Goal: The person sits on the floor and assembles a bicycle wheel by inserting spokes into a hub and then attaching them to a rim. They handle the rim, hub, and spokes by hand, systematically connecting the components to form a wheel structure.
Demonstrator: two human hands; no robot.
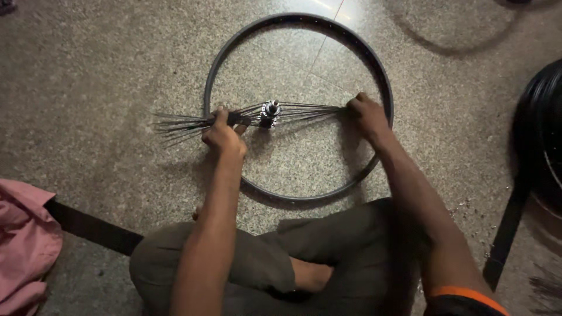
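A black bicycle rim [374, 64] lies flat on the speckled stone floor. Inside it rests a silver hub [271, 110] with several thin spokes [175, 124] fanning out to the left and right. My left hand [223, 133] is closed around the left bundle of spokes just beside the hub. My right hand [366, 116] grips the ends of the right bundle, near the rim's right side. My crossed legs in dark trousers sit just below the rim.
A pink cloth [23, 240] lies at the lower left, with a dark flat bar [93, 229] next to it. A black tyre [541, 134] and a dark strut [508, 234] stand at the right edge.
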